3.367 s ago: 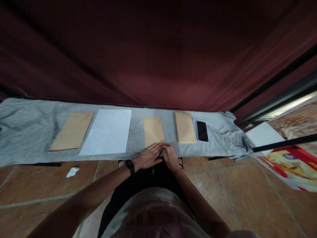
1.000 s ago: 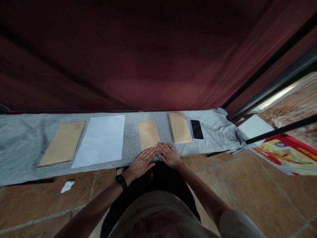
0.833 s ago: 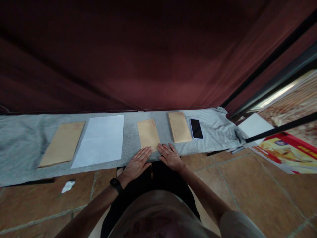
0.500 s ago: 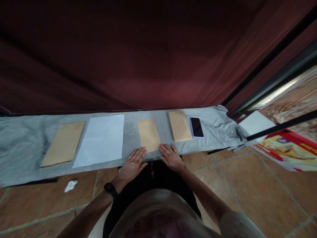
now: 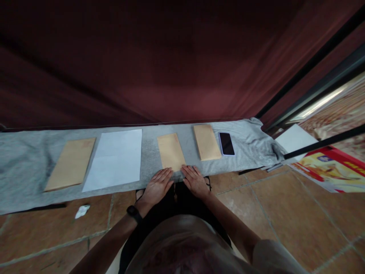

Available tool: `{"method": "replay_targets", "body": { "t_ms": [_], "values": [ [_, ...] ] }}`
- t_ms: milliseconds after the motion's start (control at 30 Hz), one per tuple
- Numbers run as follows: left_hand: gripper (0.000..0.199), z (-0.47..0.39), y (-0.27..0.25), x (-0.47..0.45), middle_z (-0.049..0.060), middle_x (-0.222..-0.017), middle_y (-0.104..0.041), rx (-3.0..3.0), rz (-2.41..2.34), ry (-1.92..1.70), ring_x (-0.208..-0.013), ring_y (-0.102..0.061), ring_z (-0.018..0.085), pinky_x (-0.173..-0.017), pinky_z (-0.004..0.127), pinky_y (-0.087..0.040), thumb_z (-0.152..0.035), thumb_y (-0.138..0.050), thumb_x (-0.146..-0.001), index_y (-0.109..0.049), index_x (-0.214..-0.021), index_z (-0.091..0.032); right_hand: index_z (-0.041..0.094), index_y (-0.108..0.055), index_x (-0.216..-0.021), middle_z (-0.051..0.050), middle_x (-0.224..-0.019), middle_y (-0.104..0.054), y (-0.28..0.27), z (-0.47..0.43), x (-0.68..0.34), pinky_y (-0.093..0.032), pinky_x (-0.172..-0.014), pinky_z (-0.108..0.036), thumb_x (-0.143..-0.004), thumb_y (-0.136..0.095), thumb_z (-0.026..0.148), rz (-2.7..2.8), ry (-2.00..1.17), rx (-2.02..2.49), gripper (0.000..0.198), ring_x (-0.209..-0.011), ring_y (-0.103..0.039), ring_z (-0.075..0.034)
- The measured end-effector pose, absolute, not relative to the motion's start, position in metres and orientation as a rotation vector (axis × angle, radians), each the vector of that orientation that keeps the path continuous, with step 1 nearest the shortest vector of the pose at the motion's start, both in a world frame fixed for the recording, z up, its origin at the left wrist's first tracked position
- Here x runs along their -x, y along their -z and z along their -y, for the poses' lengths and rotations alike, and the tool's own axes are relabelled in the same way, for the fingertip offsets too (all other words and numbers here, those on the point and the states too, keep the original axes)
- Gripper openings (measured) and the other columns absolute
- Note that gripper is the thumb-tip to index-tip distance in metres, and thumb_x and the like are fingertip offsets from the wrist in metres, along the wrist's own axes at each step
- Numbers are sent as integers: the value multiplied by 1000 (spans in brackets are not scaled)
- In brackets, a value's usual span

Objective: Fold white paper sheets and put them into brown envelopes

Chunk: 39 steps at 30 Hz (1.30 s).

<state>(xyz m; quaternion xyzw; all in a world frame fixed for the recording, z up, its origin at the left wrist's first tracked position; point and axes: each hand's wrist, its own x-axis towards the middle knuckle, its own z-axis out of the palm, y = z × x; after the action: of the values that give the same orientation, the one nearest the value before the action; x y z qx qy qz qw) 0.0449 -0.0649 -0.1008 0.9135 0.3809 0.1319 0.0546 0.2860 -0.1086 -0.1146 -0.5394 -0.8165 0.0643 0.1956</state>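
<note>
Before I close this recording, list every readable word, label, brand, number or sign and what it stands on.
No full word is legible.
Red-and-yellow box: blurred blue logo; yellow lettering, perhaps starting "M", cut off.
Left envelope and middle envelope: red print, too small.
Shirt: print too blurred.
Phone: dark screen.

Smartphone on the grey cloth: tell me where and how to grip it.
The smartphone is probably best gripped by its long edges, near the middle, the right hand coming from above and slightly from the right: it lies flat, screen up, so the edges offer the hold, and the stack of brown envelopes sits close on its left.
</note>
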Motion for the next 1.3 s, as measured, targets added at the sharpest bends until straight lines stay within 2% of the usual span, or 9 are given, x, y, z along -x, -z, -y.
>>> {"method": "replay_targets", "body": {
  "t_ms": [133, 300, 467, 667, 867, 1100, 1300],
  "values": [
    [55, 38, 100, -64, 11, -157, -49, -2744, -1111, -362, -148, -42, 21, -125, 44, -33, -42, -31, -106, -45, -152, -16, 18, -47, -152, -7, -158, -47, 115, 109, -286, -27, -126, -48, -106, -43, 28, 2258, -186, 1531, 48, -146, -43, -24],
    [57, 5, 107, -95, 8, -164, -38, -2765, -1078, -230, -154, -28, 21, -128, 44, -23, -41, -26, -107, -39, -156, -16, 18, -42, -155, -7, -158, -48, 117, 109, -285, -29, -125, -48, -107, -39, 27, 2235, -210, 1500, 49, -146, -43, -23],
    [59, -26, 111, -103, 7, -167, -32, -2766, -1119, -192, -156, -22, 20, -129, 43, -18, -39, -24, -106, -32, -160, -16, 21, -41, -155, -6, -157, -49, 118, 108, -286, -31, -124, -48, -106, -41, 27, 2208, -248, 1503, 50, -145, -43, -23],
    [61, -53, 109, -117, 9, -167, -30, -2669, -1393, -200, -157, -20, 23, -129, 45, -16, -37, -22, -105, -30, -160, -12, 23, -44, -154, -4, -157, -50, 117, 107, -285, -31, -124, -47, -105, -43, 26, 2177, -265, 1517, 49, -145, -44, -22],
    [62, -58, 113, -147, 9, -166, -32, -2678, -1332, -245, -157, -21, 23, -129, 44, -17, -39, -23, -104, -32, -160, -13, 26, -44, -154, -4, -155, -52, 121, 106, -283, -31, -123, -47, -104, -47, 26, 2175, -251, 1533, 50, -143, -46, -23],
    [65, -95, 118, -130, 14, -166, -32, -2628, -1474, -361, -156, -24, 26, -128, 47, -18, -41, -24, -104, -30, -160, -9, 26, -42, -156, -5, -155, -51, 120, 105, -284, -32, -123, -46, -105, -46, 26, 2191, -242, 1539, 51, -143, -46, -23],
    [68, -112, 123, -123, 15, -166, -32, -2546, -1603, -363, -157, -21, 28, -128, 51, -17, -45, -24, -103, -29, -160, -8, 25, -43, -155, -5, -156, -51, 117, 105, -284, -32, -122, -45, -105, -46, 26, 2190, -246, 1550, 50, -143, -46, -22]
  ]
}}
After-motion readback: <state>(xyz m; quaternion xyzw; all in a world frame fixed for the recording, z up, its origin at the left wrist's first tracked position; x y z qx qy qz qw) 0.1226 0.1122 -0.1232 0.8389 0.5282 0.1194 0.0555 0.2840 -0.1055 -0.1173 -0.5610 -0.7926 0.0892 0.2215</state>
